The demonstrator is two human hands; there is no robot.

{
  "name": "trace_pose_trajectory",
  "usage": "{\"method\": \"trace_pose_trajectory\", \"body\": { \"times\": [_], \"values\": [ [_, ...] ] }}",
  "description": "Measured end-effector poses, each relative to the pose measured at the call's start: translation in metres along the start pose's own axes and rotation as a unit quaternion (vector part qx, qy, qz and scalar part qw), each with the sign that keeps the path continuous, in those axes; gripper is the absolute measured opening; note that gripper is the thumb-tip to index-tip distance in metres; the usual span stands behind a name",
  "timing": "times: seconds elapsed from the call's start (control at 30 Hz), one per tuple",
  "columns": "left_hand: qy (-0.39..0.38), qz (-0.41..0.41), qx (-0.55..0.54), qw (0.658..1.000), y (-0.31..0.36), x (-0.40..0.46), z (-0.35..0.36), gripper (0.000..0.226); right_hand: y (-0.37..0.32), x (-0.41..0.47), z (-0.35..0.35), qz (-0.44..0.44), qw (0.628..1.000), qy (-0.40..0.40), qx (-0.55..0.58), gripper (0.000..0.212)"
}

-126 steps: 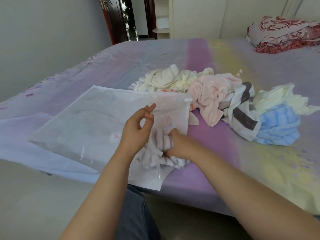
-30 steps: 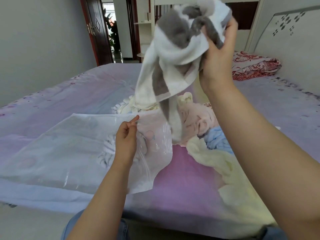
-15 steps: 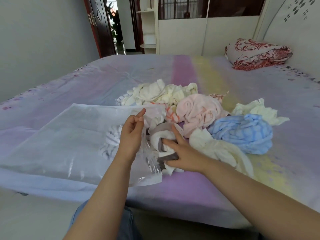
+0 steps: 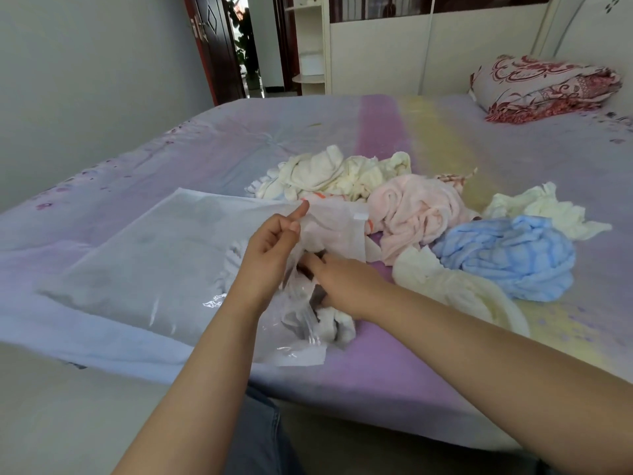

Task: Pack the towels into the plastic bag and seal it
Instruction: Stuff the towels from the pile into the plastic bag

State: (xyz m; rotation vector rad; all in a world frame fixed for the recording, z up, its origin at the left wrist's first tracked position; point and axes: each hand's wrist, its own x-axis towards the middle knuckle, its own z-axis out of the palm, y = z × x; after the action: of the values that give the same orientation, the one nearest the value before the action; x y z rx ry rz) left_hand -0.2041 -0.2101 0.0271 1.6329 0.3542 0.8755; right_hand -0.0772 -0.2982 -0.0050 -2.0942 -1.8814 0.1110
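Observation:
A large clear plastic bag [image 4: 150,255] lies flat on the bed, mouth facing right. My left hand [image 4: 270,248] pinches the upper lip of the mouth and holds it raised. My right hand [image 4: 342,282] presses a grey-and-white towel [image 4: 329,320] into the opening; part of the towel sticks out at the mouth. A white fringed towel [image 4: 233,255] lies inside the bag. Loose towels lie to the right: pink [image 4: 414,210], blue [image 4: 507,255], cream-white [image 4: 329,176], pale yellow [image 4: 455,289] and a white one [image 4: 544,207].
The bed [image 4: 394,358] has a purple, yellow and lilac sheet; its near edge runs just below the bag. A red-patterned pillow [image 4: 544,87] sits at the far right. A grey wall is on the left, an open doorway behind.
My right hand brought the grey-and-white towel down from head height and has pushed it further into the bag's mouth. My left hand has kept the lip lifted.

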Motion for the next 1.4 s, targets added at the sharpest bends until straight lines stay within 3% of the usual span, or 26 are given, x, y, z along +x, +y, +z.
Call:
{"method": "trace_pose_trajectory", "body": {
  "times": [0.13, 0.2, 0.33, 0.4, 0.5, 0.57, 0.63, 0.73, 0.83, 0.97, 1.1, 1.2, 1.27, 1.4],
  "values": [
    [-0.006, -0.014, -0.025, 1.0, -0.004, -0.007, 0.01, 0.023, -0.012, 0.038, 0.016, 0.102, 0.986, 0.068, 0.111, 0.029],
    [0.004, -0.018, -0.023, 1.0, -0.004, -0.008, 0.011, 0.021, -0.02, 0.054, 0.026, 0.116, 0.977, 0.049, 0.173, 0.026],
    [0.036, -0.008, -0.01, 0.999, 0.0, -0.008, 0.001, 0.021, -0.029, 0.069, 0.033, 0.096, 0.975, -0.04, 0.197, 0.047],
    [0.033, -0.007, -0.007, 0.999, 0.001, -0.007, -0.008, 0.02, -0.024, 0.064, 0.039, 0.058, 0.979, -0.003, 0.197, 0.048],
    [0.022, -0.01, -0.029, 0.999, -0.004, -0.005, -0.017, 0.02, -0.005, 0.046, 0.048, 0.095, 0.974, 0.043, 0.2, 0.071],
    [0.023, -0.011, -0.046, 0.999, -0.004, -0.005, -0.014, 0.016, 0.0, 0.036, 0.046, 0.112, 0.959, 0.002, 0.259, 0.055],
    [0.022, -0.012, -0.056, 0.998, -0.005, -0.005, -0.011, 0.016, -0.005, 0.047, 0.049, 0.123, 0.957, -0.073, 0.252, 0.014],
    [0.02, -0.007, -0.05, 0.999, -0.007, -0.008, -0.014, 0.02, -0.031, 0.076, 0.051, 0.161, 0.954, -0.088, 0.237, 0.018],
    [0.025, -0.001, -0.019, 0.999, -0.004, -0.01, -0.024, 0.021, -0.056, 0.091, 0.046, 0.16, 0.922, -0.103, 0.338, 0.034],
    [0.036, 0.001, -0.033, 0.999, -0.008, -0.007, -0.029, 0.039, -0.053, 0.067, 0.032, 0.136, 0.938, -0.105, 0.302, 0.018],
    [0.025, -0.009, -0.01, 1.0, -0.015, -0.009, -0.016, 0.026, -0.014, -0.003, 0.019, 0.185, 0.96, 0.069, 0.2, 0.026],
    [0.032, -0.01, -0.005, 0.999, -0.018, -0.01, -0.004, 0.025, 0.024, -0.068, 0.006, 0.282, 0.939, 0.19, 0.058, 0.033],
    [0.032, -0.003, 0.001, 0.999, -0.02, -0.009, 0.001, 0.027, 0.051, -0.108, 0.0, 0.387, 0.903, 0.184, 0.024, 0.045],
    [0.031, -0.003, -0.002, 1.0, -0.023, -0.012, 0.011, 0.032, 0.074, -0.156, 0.015, 0.521, 0.85, 0.065, 0.045, 0.067]
  ]
}}
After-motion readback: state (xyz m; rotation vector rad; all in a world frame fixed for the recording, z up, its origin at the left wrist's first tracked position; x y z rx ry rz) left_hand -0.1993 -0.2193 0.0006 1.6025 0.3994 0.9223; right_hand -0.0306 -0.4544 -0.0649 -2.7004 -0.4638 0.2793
